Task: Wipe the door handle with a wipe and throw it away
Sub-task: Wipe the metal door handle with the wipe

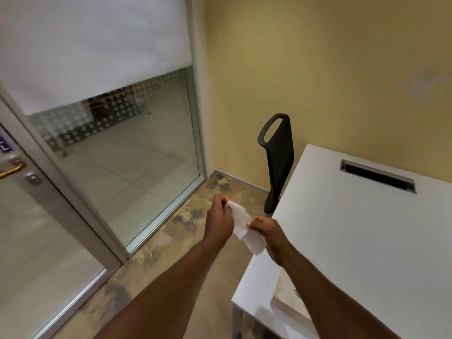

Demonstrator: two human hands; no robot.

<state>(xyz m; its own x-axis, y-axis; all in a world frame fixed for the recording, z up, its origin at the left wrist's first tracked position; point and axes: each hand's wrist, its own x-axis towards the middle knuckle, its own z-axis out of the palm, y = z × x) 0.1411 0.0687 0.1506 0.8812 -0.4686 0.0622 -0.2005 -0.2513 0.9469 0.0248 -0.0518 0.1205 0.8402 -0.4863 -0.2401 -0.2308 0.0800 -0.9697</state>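
Observation:
A white wipe (243, 227) hangs stretched between both of my hands, in front of me above the floor. My left hand (220, 218) pinches its upper end, and my right hand (266, 230) pinches it lower down, with the loose tail dangling below. The brass door handle (13, 168) sits at the far left edge on a glass door, well away from both hands, with a round lock (33, 178) just below it. No bin is in view.
A white desk (367, 241) with a cable slot (378, 176) fills the right side. A black chair back (278, 155) stands by the yellow wall. A fixed glass panel (127, 155) with a blind runs beside the door. The floor is mottled tile (171, 253).

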